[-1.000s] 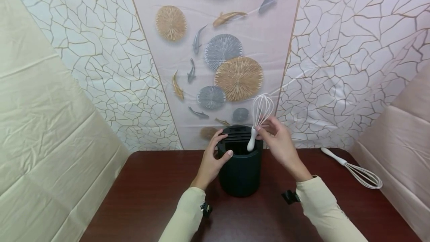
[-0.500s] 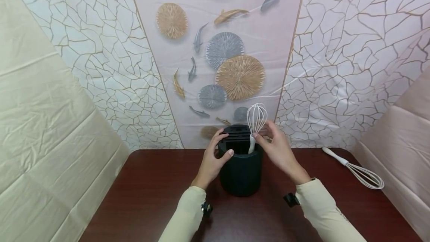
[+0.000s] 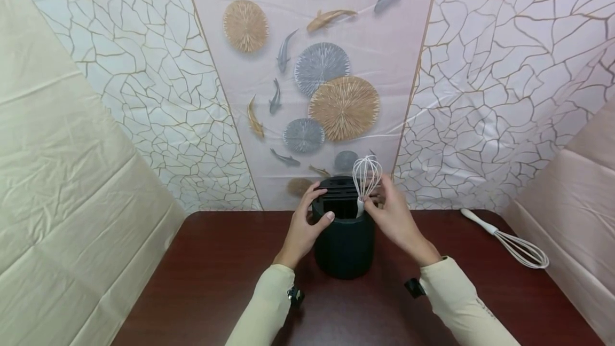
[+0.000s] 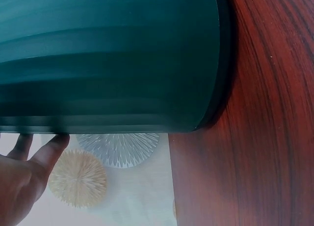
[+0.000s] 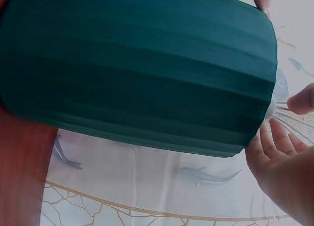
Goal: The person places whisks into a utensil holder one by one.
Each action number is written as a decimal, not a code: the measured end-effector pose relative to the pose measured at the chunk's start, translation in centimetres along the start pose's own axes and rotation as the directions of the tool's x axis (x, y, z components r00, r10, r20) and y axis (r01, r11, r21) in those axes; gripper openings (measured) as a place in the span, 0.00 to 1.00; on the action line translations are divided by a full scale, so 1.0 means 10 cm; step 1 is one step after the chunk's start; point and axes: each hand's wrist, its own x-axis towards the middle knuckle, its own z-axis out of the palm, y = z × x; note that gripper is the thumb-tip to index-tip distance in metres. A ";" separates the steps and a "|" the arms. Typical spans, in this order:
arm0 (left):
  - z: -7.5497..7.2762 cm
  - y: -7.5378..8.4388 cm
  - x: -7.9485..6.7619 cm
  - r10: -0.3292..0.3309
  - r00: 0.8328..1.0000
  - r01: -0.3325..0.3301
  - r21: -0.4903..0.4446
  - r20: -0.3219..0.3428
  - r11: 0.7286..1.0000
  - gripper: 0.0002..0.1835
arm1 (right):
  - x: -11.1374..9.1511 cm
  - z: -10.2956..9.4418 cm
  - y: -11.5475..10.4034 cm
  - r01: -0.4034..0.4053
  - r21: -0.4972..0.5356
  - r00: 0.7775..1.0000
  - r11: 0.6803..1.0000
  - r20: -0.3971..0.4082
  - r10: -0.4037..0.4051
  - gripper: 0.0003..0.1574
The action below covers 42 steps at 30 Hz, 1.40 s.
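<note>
A dark green utensil holder (image 3: 344, 250) with a slotted black top stands upright on the table. My left hand (image 3: 300, 228) holds its left side, thumb at the front rim and fingers over the slotted edge. In the left wrist view, the ribbed wall of the holder fills the upper part, with fingers touching it. My right hand (image 3: 396, 223) pinches a small white whisk (image 3: 367, 175) near the top of its handle. The whisk's wires point up; its handle's lower end is hidden inside the holder's front opening, at the right.
Another whisk (image 3: 521, 249), larger and pale with a white handle, lies at the right of the dark red table (image 3: 206, 282). Behind the table hangs a patterned cloth (image 3: 307, 95) with fish and round motifs. Beige cloth walls (image 3: 72, 175) flank both sides.
My right hand has moved down with the small whisk, whose handle has sunk deeper into the holder and become more upright. My left hand has stayed on the holder.
</note>
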 end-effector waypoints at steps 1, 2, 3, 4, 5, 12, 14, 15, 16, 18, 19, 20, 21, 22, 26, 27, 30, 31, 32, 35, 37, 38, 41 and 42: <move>0.00 0.00 0.00 -0.002 1.000 0.002 0.007 -0.001 1.000 0.29 | -0.01 0.01 0.00 -0.001 0.003 1.000 1.000 -0.001 0.001 0.33; 0.00 0.00 0.00 -0.005 1.000 0.005 0.013 -0.001 1.000 0.29 | -0.02 0.01 0.01 -0.003 0.001 1.000 1.000 -0.002 0.003 0.33; 0.00 0.00 0.00 -0.007 1.000 0.007 0.022 0.000 1.000 0.29 | -0.02 0.01 0.01 -0.006 -0.001 1.000 1.000 0.000 0.006 0.34; 0.00 0.00 0.00 -0.008 1.000 0.008 0.028 -0.001 1.000 0.29 | -0.03 0.02 0.01 -0.007 0.000 1.000 1.000 0.003 0.007 0.34; 0.00 0.01 0.00 -0.011 1.000 0.011 0.034 -0.001 0.999 0.29 | -0.03 0.02 0.01 -0.005 0.005 1.000 1.000 0.006 0.005 0.34; 0.00 0.00 0.02 -0.007 1.000 0.007 0.041 -0.007 0.999 0.29 | -0.05 0.03 0.00 0.011 -0.024 1.000 1.000 0.015 -0.011 0.33; 0.00 -0.01 0.03 -0.005 1.000 0.005 0.039 -0.006 0.999 0.29 | -0.06 0.04 0.01 0.016 -0.030 1.000 0.999 0.017 -0.015 0.32; 0.00 -0.01 0.03 -0.005 1.000 0.005 0.041 -0.005 0.999 0.29 | -0.07 0.05 0.01 0.018 -0.028 1.000 0.999 0.016 -0.017 0.32; 0.00 -0.01 0.03 -0.004 1.000 0.004 0.040 -0.005 0.999 0.29 | -0.07 0.05 0.01 0.020 -0.027 1.000 0.999 0.016 -0.019 0.32; 0.00 -0.01 0.03 -0.002 1.000 0.002 0.042 -0.005 0.999 0.29 | -0.08 0.06 0.02 0.027 -0.014 0.999 1.000 0.020 -0.027 0.33; 0.00 -0.01 0.03 -0.001 1.000 0.001 0.042 -0.006 0.999 0.29 | -0.08 0.07 0.02 0.027 -0.013 0.999 1.000 0.023 -0.027 0.34; 0.00 0.00 0.03 0.001 1.000 -0.001 0.041 -0.007 0.999 0.29 | -0.08 0.07 0.01 0.026 -0.008 0.999 1.000 0.026 -0.026 0.35; 0.00 0.00 0.02 0.003 1.000 -0.003 0.041 -0.009 0.999 0.29 | -0.08 0.08 0.01 0.027 -0.003 0.999 1.000 0.030 -0.027 0.36; 0.00 0.00 0.02 0.004 1.000 -0.004 0.040 -0.010 0.999 0.29 | -0.09 0.08 0.00 0.026 -0.004 0.999 1.000 0.034 -0.026 0.38; 0.00 0.00 0.01 0.000 1.000 0.000 0.039 -0.006 0.999 0.29 | -0.10 0.09 -0.05 0.029 0.005 0.998 1.000 0.047 -0.029 0.42; 0.00 0.00 0.00 -0.002 1.000 0.002 0.040 -0.004 0.999 0.29 | -0.10 0.09 -0.06 0.036 0.003 0.998 0.999 0.047 -0.036 0.42; 0.00 0.01 -0.01 -0.011 1.000 0.011 0.033 0.001 0.999 0.29 | -0.08 0.10 -0.11 0.062 -0.021 0.997 0.998 0.043 -0.061 0.42; 0.00 0.00 -0.01 -0.015 1.000 0.015 0.030 0.003 0.999 0.29 | -0.07 0.11 -0.12 0.068 -0.033 0.997 0.997 0.042 -0.066 0.41; 0.00 0.00 -0.01 -0.018 1.000 0.018 0.028 0.004 0.999 0.29 | -0.06 0.12 -0.13 0.074 -0.046 0.997 0.996 0.043 -0.072 0.41; 0.00 -0.01 -0.01 -0.026 1.000 0.025 0.025 0.005 0.999 0.30 | -0.04 0.14 -0.15 0.075 -0.068 0.996 0.995 0.054 -0.072 0.42; 0.00 0.00 0.00 -0.028 1.000 0.028 0.032 0.003 0.999 0.30 | -0.03 0.16 -0.17 0.074 -0.077 0.995 0.994 0.068 -0.069 0.42; 0.00 0.00 0.00 -0.026 1.000 0.026 0.035 0.000 0.999 0.29 | -0.02 0.16 -0.17 0.076 -0.080 0.995 0.994 0.078 -0.070 0.42; -0.04 0.19 -0.02 -0.041 0.999 0.041 0.026 0.016 0.999 0.29 | -0.01 0.18 -0.18 0.092 -0.100 0.991 0.991 0.105 -0.081 0.41; -0.06 0.26 -0.03 -0.046 0.999 0.045 0.021 0.020 0.999 0.29 | -0.01 0.19 -0.17 0.097 -0.103 0.990 0.990 0.114 -0.085 0.40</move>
